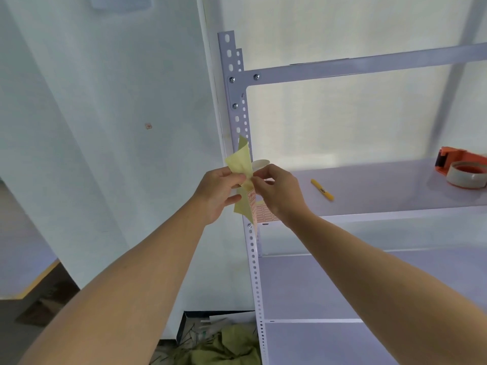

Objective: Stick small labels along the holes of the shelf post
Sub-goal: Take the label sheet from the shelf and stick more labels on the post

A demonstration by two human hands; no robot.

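Observation:
A white perforated shelf post [253, 259] runs from top centre down to the bottom edge, with rows of holes along it. In front of the post I hold a yellow label sheet [241, 160], bent, with small red-outlined labels on its lower part. My left hand [220, 192] grips the sheet from the left. My right hand [279, 192] pinches at the sheet's right edge with thumb and fingertips. Whether a label is between those fingertips I cannot tell.
A yellow marker [322, 189] lies on the upper shelf [382, 191], and an orange tape dispenser [462, 169] sits at its far right. A lower shelf [342, 283] is beneath. A box with olive cloth [224, 343] stands on the floor left of the post.

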